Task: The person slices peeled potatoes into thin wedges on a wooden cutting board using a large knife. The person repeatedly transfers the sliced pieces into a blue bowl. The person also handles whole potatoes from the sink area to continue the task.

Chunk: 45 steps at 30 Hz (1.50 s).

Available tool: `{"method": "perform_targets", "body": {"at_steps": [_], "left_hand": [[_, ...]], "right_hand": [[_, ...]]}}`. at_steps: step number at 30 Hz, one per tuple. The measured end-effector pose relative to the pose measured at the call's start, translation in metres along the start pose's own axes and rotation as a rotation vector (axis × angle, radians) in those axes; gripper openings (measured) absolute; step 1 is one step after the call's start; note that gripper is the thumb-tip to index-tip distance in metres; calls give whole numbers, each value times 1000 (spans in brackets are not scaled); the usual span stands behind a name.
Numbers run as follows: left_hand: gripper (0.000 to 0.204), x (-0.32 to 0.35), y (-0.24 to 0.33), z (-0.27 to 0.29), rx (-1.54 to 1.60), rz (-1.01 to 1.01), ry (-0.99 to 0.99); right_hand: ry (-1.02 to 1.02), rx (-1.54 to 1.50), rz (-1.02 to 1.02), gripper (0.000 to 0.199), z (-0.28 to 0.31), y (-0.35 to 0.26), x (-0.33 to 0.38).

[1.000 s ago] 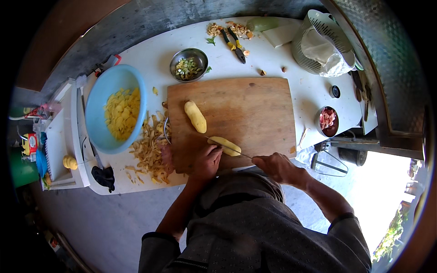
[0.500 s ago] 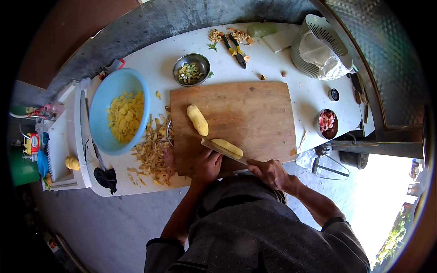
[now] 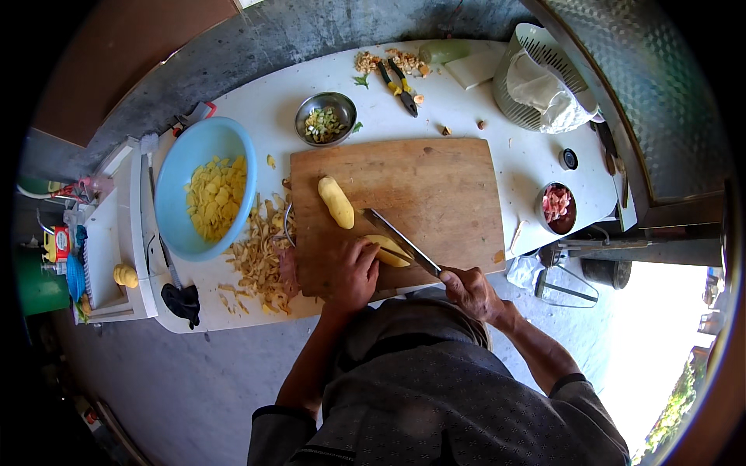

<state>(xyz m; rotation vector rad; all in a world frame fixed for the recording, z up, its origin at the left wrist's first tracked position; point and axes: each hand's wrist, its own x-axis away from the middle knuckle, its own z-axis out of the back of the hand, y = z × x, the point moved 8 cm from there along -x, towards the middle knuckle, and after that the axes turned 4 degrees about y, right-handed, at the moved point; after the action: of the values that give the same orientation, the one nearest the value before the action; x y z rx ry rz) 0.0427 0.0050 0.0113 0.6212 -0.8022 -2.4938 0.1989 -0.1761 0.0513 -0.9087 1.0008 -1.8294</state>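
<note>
On the wooden cutting board point(image 3: 427, 179) lies a peeled potato point(image 3: 387, 249) with a dark cut line along its length. My left hand point(image 3: 356, 272) holds the left end of this potato, with fingers bent against it. My right hand point(image 3: 472, 295) grips the handle of a kitchen knife point(image 3: 404, 242). The blade slants up and left beside the potato's far side, its tip pointing toward a second, whole peeled potato point(image 3: 336, 203). That one lies untouched to the left on the board.
A blue basin point(image 3: 165, 194) of potato slices stands left, with peelings point(image 3: 260, 268) heaped beside the board. Beyond it are a metal bowl point(image 3: 312, 105) of chopped greens and pliers point(image 3: 402, 93). On the right are a bowl of meat point(image 3: 556, 203) and a perforated basket point(image 3: 505, 93).
The knife has moved from the potato's near side to its far side and turned steeper. A dark lengthwise cut line now shows on the potato. My left fingers have shifted onto its end.
</note>
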Motion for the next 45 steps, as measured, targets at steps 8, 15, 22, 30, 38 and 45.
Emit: {"method": "perform_targets", "body": {"at_steps": [8, 15, 22, 30, 38, 45], "left_hand": [[44, -35, 22, -10, -109, -220, -244], [37, -89, 15, -52, -168, -138, -155], [35, -118, -2, -1, -73, -57, 282], [36, -101, -108, 37, 32, 132, 80], [32, -43, -80, 34, 19, 252, 58], [36, -16, -85, 32, 126, 313, 276]], "right_hand": [[138, -93, -151, 66, 13, 24, 18], [241, -217, -257, 68, 24, 30, 24], [299, -194, -235, 69, 34, 22, 31], [283, -188, -169, 69, 14, 13, 29], [83, 40, -144, 56, -8, -22, -2], [-82, 321, 61, 40, -20, -46, -29]]}}
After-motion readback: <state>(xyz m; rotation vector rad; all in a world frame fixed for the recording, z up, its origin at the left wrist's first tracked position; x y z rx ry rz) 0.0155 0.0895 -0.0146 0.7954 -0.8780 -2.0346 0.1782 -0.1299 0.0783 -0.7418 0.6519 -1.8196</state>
